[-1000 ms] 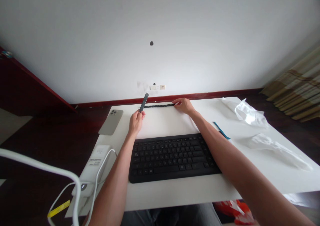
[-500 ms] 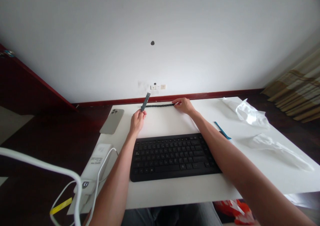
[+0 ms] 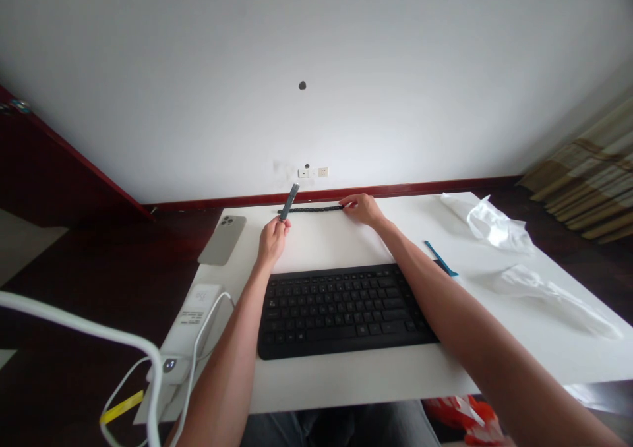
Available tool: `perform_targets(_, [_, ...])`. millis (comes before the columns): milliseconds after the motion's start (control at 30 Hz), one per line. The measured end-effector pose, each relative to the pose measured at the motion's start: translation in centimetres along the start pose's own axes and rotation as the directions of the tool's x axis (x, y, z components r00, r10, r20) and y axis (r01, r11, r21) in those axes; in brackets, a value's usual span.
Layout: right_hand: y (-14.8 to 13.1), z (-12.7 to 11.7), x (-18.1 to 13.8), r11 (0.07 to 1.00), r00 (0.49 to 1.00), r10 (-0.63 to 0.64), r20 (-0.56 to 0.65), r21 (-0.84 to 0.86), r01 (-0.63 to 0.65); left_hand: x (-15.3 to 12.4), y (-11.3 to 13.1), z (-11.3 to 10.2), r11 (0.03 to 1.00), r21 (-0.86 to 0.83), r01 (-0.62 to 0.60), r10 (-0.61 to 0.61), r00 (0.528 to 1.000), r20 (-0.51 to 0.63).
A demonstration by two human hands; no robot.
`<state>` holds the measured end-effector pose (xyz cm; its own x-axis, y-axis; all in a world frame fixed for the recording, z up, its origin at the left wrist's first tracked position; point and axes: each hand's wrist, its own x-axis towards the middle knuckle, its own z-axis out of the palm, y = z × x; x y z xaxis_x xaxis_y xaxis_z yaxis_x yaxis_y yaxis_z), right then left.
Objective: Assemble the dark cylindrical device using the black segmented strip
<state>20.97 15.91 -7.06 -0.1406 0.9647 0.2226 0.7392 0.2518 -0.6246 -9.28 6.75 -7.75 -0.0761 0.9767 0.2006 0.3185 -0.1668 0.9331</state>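
My left hand (image 3: 273, 238) is closed around the lower end of a slim dark-grey bar (image 3: 289, 202), tilted up with its tip pointing away from me. The bar's exact kind cannot be made out. At the table's far edge lies a thin black linked strip (image 3: 316, 209), stretched sideways behind the bar. My right hand (image 3: 363, 209) rests by the strip's right end, its fingertips closed on it. Nearer to me, a black keyboard (image 3: 341, 312) lies between my forearms, the right forearm covering its right end.
On the white table (image 3: 336, 384), a phone (image 3: 222, 240) lies face down at left, with a white power bank (image 3: 192, 315) and a cable (image 3: 153, 361) nearer me. At right are a blue tool (image 3: 442, 259) and crumpled plastic bags (image 3: 499, 226). A wall stands behind.
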Motion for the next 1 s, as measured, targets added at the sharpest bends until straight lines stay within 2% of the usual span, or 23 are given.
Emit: perform_targets(1000, [-0.29, 0.17, 0.01, 0.999, 0.999, -0.040, 0.006, 0.010, 0.040, -0.17, 0.54, 0.08, 1.000, -0.013, 0.014, -0.014, 1.000, -0.005])
